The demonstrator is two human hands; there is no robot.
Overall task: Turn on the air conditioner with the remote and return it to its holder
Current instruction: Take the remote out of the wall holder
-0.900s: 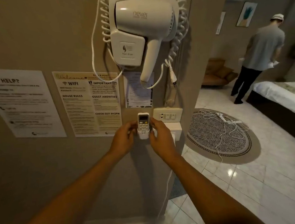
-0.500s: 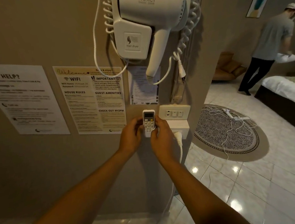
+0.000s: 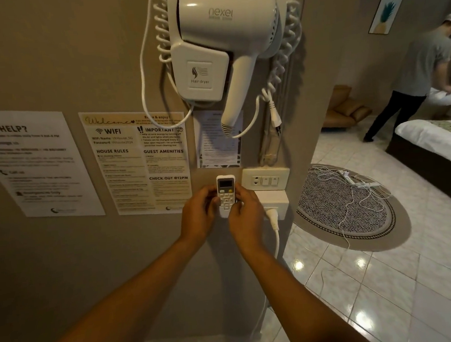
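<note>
Looking at the head view, the remote [image 3: 226, 195] sits upright against the wall, just below the notices and left of the socket plate [image 3: 266, 179]. Both the left hand [image 3: 198, 218] and right hand [image 3: 245, 214] have fingers clamped on its sides. I can't make out the holder. Risk: 2 hands crowding 1 small remote could bump a wrong button, or knock the plug [image 3: 272, 214] right beside it.

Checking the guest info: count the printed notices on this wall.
3: the NEED HELP? sheet far left, the Welcome sheet beside it, and a smaller sheet partly hidden behind the hair dryer.
</note>
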